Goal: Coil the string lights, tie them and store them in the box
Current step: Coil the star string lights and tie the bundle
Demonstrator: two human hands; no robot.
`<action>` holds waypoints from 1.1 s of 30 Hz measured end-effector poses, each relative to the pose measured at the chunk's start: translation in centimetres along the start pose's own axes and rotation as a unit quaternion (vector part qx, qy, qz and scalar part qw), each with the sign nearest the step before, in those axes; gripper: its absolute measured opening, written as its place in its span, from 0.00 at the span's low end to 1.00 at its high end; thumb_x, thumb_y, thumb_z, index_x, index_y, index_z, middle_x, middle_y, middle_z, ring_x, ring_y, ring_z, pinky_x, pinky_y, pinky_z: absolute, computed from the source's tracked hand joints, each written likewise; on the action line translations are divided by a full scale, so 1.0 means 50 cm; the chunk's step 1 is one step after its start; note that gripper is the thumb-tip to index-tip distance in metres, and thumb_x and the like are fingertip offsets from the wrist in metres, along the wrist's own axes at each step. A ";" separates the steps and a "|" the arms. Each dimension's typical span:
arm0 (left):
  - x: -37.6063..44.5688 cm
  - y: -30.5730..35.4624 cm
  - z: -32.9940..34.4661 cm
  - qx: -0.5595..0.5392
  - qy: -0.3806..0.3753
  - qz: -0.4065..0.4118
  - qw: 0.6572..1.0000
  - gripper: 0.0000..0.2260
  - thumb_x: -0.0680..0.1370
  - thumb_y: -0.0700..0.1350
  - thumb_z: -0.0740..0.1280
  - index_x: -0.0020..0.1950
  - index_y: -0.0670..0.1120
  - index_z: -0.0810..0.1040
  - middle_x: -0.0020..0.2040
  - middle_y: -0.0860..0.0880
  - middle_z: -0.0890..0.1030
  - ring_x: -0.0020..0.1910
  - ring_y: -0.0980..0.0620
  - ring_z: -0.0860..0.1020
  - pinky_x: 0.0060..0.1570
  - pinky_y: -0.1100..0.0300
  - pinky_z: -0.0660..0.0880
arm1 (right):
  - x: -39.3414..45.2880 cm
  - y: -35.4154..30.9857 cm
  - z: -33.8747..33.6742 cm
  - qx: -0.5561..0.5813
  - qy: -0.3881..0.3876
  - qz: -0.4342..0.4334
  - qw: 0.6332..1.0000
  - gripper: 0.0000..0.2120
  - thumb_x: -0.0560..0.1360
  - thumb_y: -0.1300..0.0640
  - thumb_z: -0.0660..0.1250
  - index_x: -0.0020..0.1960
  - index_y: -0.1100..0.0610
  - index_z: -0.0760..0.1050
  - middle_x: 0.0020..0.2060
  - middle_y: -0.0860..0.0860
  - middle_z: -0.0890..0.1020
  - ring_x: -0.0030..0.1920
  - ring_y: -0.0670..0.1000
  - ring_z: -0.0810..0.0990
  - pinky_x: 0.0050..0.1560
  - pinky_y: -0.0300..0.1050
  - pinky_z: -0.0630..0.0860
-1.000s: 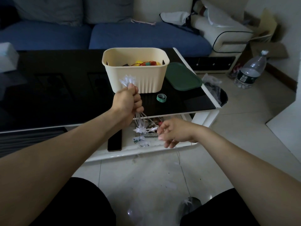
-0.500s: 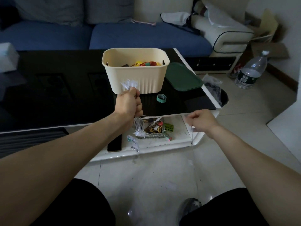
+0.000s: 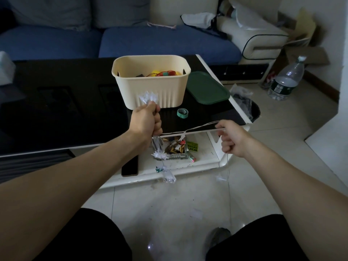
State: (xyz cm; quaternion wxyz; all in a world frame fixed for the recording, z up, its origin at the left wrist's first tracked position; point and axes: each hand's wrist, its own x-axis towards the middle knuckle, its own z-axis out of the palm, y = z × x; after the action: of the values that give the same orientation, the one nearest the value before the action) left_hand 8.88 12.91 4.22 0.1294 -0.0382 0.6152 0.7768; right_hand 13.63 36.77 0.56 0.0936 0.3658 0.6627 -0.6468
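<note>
My left hand (image 3: 146, 121) is fisted around a bundle of white star-shaped string lights (image 3: 148, 97); stars stick out above the fist and more hang below it. A thin wire (image 3: 190, 130) runs taut from that fist rightward to my right hand (image 3: 231, 138), which pinches it; the rest of the wire drops from that hand to the floor. The cream box (image 3: 150, 83) stands open on the black table just beyond my left hand, with red and yellow items inside. Its green lid (image 3: 206, 87) lies to the right of it. A green tie strap (image 3: 182, 113) lies on the table in front of the box.
The black glass table (image 3: 66, 110) has a white lower shelf (image 3: 205, 159) holding a phone and a glass tray of small items. A water bottle (image 3: 287, 80) stands on the floor at right. A blue sofa (image 3: 131, 40) is behind the table. A black bin (image 3: 246, 108) sits beside the table's corner.
My right hand has moved right and up from beside the hanging stars, drawing a length of wire out taut. My left hand stays put with the bundle.
</note>
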 end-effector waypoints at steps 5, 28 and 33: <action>0.006 0.000 -0.012 0.002 0.031 -0.002 1.000 0.14 0.84 0.42 0.52 0.38 0.47 0.65 0.23 0.53 0.61 0.21 0.55 0.56 0.23 0.63 0.53 | 0.005 -0.004 -0.004 0.123 0.028 -0.088 0.988 0.16 0.68 0.66 0.58 0.34 0.49 0.55 0.26 0.47 0.56 0.25 0.47 0.52 0.23 0.39 0.52; 0.006 -0.020 0.012 0.000 -0.066 -0.006 0.998 0.12 0.82 0.38 0.52 0.39 0.42 0.67 0.36 0.38 0.80 0.37 0.38 0.81 0.46 0.44 0.80 | -0.111 -0.027 0.081 0.029 -0.191 -0.286 0.938 0.05 0.77 0.63 0.70 0.53 0.62 0.81 0.40 0.55 0.86 0.36 0.50 0.84 0.42 0.45 0.83; -0.011 -0.035 0.020 0.048 -0.168 -0.045 0.984 0.12 0.84 0.40 0.51 0.41 0.43 0.67 0.42 0.35 0.81 0.36 0.39 0.82 0.40 0.50 0.80 | -0.105 -0.023 0.092 0.009 -0.156 -0.312 0.937 0.03 0.77 0.63 0.71 0.50 0.59 0.82 0.41 0.56 0.86 0.34 0.48 0.83 0.35 0.39 0.80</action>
State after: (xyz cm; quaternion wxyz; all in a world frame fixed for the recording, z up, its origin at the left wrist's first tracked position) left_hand 9.95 14.15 2.94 0.2673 0.0713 0.6187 0.7353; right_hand 15.08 30.71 3.94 -0.0145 0.0357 0.7147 -0.6984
